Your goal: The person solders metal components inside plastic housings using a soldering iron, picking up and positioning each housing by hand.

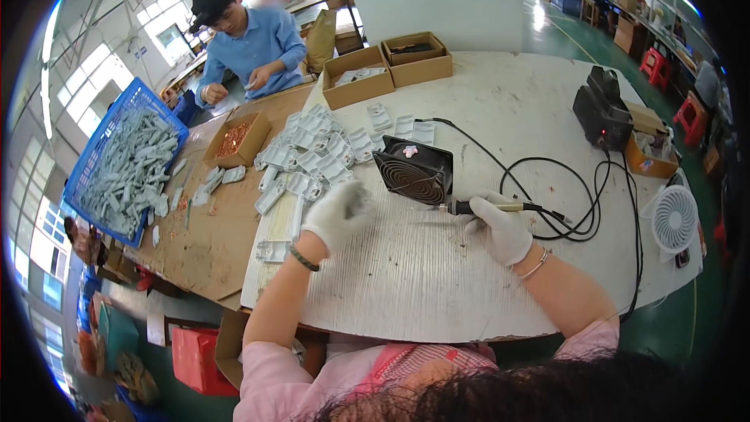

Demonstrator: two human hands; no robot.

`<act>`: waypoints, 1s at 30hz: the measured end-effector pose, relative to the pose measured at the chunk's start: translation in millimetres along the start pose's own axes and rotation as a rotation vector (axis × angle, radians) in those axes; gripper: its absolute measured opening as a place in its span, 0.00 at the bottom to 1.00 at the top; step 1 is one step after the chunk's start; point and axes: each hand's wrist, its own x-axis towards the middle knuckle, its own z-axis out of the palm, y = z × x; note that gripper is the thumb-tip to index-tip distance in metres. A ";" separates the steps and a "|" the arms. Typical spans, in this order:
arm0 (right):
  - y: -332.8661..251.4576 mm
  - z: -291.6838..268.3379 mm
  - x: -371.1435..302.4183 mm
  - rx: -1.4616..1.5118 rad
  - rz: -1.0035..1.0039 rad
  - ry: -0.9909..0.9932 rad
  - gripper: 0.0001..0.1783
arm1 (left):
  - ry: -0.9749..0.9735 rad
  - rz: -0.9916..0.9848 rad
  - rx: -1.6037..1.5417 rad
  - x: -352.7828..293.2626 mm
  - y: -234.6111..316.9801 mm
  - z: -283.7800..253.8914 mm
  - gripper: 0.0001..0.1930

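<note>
My right hand (504, 228), in a white glove, is closed around the handle of a soldering iron (461, 208). The iron's metal tip points left, just in front of a small black square fan (414, 170) standing on the white table. My left hand (341, 215), also gloved, is smeared by motion beside the near edge of a pile of pale plastic housings (316, 148). Whether its fingers hold anything cannot be made out. A single housing (273, 251) lies on the table left of my left wrist.
A black soldering station (603, 113) with looping cable (547, 227) and a white fan (674, 217) stand at right. Cardboard boxes (358, 78) sit at the back. Across the table, a person in a blue shirt (254, 43) works beside a blue basket (125, 164) of plastic parts.
</note>
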 end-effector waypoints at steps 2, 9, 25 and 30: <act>1.3 0.1 0.8 0.034 0.000 0.011 0.12 | -0.058 0.091 0.007 3.3 6.4 22.2 0.31; -0.5 -1.8 -2.0 -0.019 0.034 0.095 0.12 | -0.021 0.238 0.231 -6.8 0.7 29.9 0.26; -4.0 3.8 -4.5 -0.311 0.051 0.025 0.13 | -0.060 0.432 0.130 -7.0 4.9 38.7 0.11; -4.6 4.6 -5.1 -0.317 0.053 0.012 0.13 | -0.063 0.440 0.137 -6.9 5.0 38.8 0.11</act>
